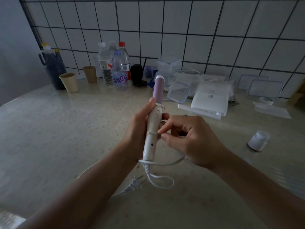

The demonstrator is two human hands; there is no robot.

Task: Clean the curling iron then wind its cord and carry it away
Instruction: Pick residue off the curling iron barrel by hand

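The curling iron has a white handle and a lilac barrel and stands nearly upright above the counter, barrel pointing away from me. My left hand grips the handle from the left, thumb up near the barrel. My right hand pinches the white cord against the handle's right side. One turn of cord crosses the handle's middle. More cord loops under the handle's end and trails down to the two-pin plug, which lies on the counter by my left forearm.
Water bottles, two paper cups and a dark jug stand at the back left by the tiled wall. Clear plastic boxes, white packets and lids fill the back right. A small white bottle stands to the right.
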